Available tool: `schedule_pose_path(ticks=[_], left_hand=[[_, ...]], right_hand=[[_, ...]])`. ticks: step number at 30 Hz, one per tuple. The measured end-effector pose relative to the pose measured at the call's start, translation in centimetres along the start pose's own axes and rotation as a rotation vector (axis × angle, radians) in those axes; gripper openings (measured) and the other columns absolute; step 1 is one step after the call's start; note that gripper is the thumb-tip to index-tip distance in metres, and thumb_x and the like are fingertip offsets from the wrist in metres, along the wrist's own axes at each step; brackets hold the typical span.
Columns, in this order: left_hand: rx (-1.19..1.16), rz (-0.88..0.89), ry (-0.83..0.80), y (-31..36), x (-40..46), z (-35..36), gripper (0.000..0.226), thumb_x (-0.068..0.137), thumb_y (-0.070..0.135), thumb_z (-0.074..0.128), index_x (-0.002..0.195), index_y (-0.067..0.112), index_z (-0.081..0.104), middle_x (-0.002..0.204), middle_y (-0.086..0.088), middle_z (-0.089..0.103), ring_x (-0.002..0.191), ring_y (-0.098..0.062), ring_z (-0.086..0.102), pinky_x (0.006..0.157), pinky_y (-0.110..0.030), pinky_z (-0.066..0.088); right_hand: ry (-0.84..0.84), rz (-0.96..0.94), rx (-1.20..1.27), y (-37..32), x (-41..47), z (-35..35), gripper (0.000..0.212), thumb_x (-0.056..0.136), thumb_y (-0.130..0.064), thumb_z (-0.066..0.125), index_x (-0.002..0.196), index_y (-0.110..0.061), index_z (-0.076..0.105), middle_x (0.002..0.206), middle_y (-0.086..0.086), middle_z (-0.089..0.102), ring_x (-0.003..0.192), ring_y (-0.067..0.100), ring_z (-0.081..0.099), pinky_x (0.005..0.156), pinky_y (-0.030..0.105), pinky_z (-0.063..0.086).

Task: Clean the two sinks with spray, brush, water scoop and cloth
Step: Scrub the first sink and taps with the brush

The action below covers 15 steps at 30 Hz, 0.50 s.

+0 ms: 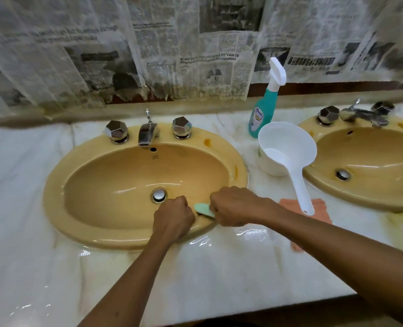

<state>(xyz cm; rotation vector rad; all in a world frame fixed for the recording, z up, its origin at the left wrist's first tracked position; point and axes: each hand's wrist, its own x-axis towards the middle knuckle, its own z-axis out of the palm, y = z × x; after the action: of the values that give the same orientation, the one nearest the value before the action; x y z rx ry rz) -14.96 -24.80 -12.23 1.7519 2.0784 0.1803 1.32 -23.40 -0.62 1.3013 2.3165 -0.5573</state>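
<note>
Two bare hands work at the near right rim of the left sink, an ochre oval basin set in a marble counter. Open counter lies on the near side of both hands as far as the front edge, which shows only at lower right; more bare counter stretches well off to the left of the left hand. Beyond the hands the bowl is unobstructed down to its drain, with the tap and two faceted knobs on the far rim. Just right of the right hand an orange cloth lies flat, partly covered by the forearm and by the handle of the white water scoop, whose bowl stands farther back between the two basins. The teal spray bottle stands upright behind the scoop, near the wall. The right sink is cut off by the frame edge, and its tap is blurred. Newspaper covers the wall. The pale green brush shows only as a short length between the two hands; its bristles and the rest of it are hidden. The right hand has its fingers curled round the brush, gripping it against the rim. The left hand is a closed fist resting on the rim just beside the brush; whether it touches or holds anything cannot be made out.
</note>
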Motion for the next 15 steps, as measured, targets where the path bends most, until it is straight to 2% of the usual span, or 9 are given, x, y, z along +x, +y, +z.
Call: schedule_pose_path(ticks=[1,3,4,5,7,9,11,13,15], left_hand=[[-0.004,-0.012,0.009,0.0,0.0,0.1,0.022,0.09,0.02,0.041,0.097,0.016,0.062,0.096,-0.008,0.066,0.089,-0.035,0.06,0.069,-0.036,0.045],[0.0,-0.019,0.02,0.1,0.0,0.1,0.023,0.089,0.02,0.042,0.098,0.016,0.063,0.097,-0.008,0.066,0.09,-0.034,0.06,0.07,-0.035,0.045],[0.004,-0.029,0.028,0.1,0.0,0.1,0.023,0.089,0.02,0.042,0.099,0.016,0.063,0.097,-0.008,0.066,0.089,-0.034,0.061,0.07,-0.035,0.045],[0.008,-0.039,0.038,0.1,-0.1,0.2,0.023,0.089,0.019,0.042,0.098,0.016,0.063,0.097,-0.008,0.066,0.089,-0.034,0.061,0.069,-0.034,0.044],[0.014,-0.053,0.064,0.3,-0.2,0.2,0.022,0.088,0.018,0.043,0.097,0.015,0.063,0.095,-0.009,0.065,0.085,-0.034,0.059,0.068,-0.034,0.044],[0.013,-0.058,0.104,0.5,-0.5,-0.1,0.023,0.087,0.015,0.044,0.098,0.015,0.063,0.096,-0.01,0.065,0.084,-0.035,0.059,0.067,-0.035,0.044],[-0.017,-0.046,0.131,0.5,-0.8,-0.2,0.029,0.085,0.011,0.045,0.104,0.016,0.066,0.099,-0.011,0.066,0.088,-0.037,0.06,0.068,-0.035,0.043],[-0.089,-0.058,0.148,0.3,-1.1,-0.4,0.033,0.085,0.009,0.046,0.107,0.018,0.068,0.1,-0.011,0.068,0.09,-0.035,0.061,0.07,-0.034,0.045],[-0.141,-0.095,0.178,-0.1,-1.0,-0.9,0.033,0.085,0.007,0.046,0.105,0.019,0.07,0.101,-0.011,0.068,0.089,-0.034,0.062,0.07,-0.033,0.046]], right_hand=[[-0.029,-0.01,-0.052,1.0,0.9,-1.1,0.018,0.094,-0.028,0.051,0.081,-0.015,0.048,0.087,0.005,0.05,0.084,0.032,0.049,0.058,0.031,0.033],[-0.046,0.061,-0.199,3.3,3.3,-3.3,0.029,0.094,-0.038,0.054,0.11,-0.014,0.054,0.104,0.006,0.056,0.091,0.029,0.053,0.067,0.033,0.039],[-0.04,0.087,-0.278,4.3,4.6,-3.8,0.034,0.093,-0.036,0.056,0.118,-0.013,0.052,0.105,0.006,0.056,0.09,0.027,0.054,0.069,0.034,0.041],[-0.041,0.092,-0.328,4.8,5.9,-3.9,0.033,0.092,-0.031,0.058,0.119,-0.013,0.053,0.101,0.005,0.056,0.087,0.024,0.055,0.067,0.035,0.042],[-0.1,0.048,-0.36,3.9,8.2,-3.5,0.022,0.087,-0.022,0.06,0.107,-0.012,0.057,0.09,0.003,0.057,0.075,0.02,0.053,0.061,0.032,0.041],[-0.271,-0.025,-0.224,2.3,10.2,-2.6,0.008,0.084,-0.016,0.061,0.085,-0.01,0.056,0.078,0.006,0.056,0.064,0.02,0.046,0.054,0.03,0.036],[-0.412,-0.043,-0.108,1.8,11.4,-2.8,0.01,0.082,-0.015,0.063,0.077,-0.011,0.055,0.071,0.008,0.05,0.057,0.02,0.038,0.049,0.028,0.03],[-0.389,0.0,-0.246,2.7,12.3,-3.8,0.007,0.084,-0.018,0.062,0.085,-0.012,0.059,0.074,0.004,0.054,0.056,0.018,0.041,0.048,0.026,0.033],[-0.251,0.017,-0.43,3.3,12.6,-3.8,0.013,0.085,-0.019,0.058,0.094,-0.012,0.063,0.083,0.001,0.061,0.064,0.018,0.05,0.054,0.028,0.04]])
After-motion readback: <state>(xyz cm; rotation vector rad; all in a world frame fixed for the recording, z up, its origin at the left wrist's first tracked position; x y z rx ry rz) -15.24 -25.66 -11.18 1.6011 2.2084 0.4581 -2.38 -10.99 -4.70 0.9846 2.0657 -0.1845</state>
